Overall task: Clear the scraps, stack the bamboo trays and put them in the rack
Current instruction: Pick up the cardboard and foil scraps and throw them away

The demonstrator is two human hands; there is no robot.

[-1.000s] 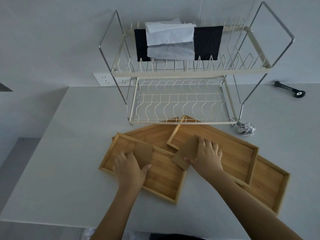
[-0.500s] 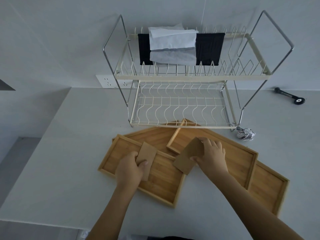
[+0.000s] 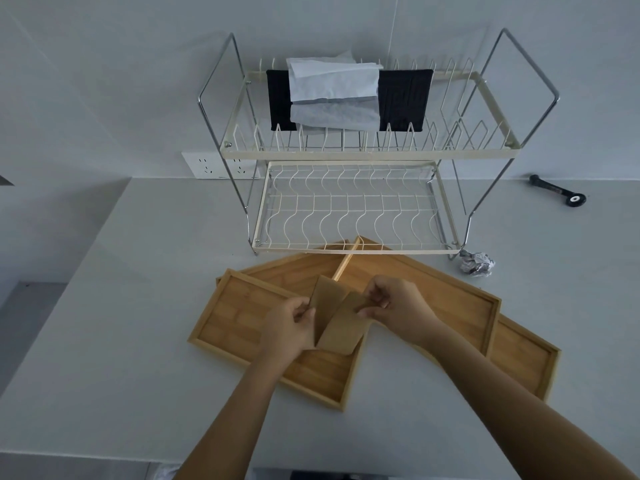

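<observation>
Brown cardboard scraps meet above the overlapping bamboo trays; the left hand pinches one piece, the right hand pinches the other.

We have a single wide-angle view from our own head, looking forward and down along both forearms to the pale grey tabletop. Our left hand and right hand sit close below the lens, near the frame's centre. Beyond them the two-tier cream wire rack stands against the grey wall, which fills the upper part. Straight edges bow toward the borders, and the table's near edge runs along the bottom
</observation>
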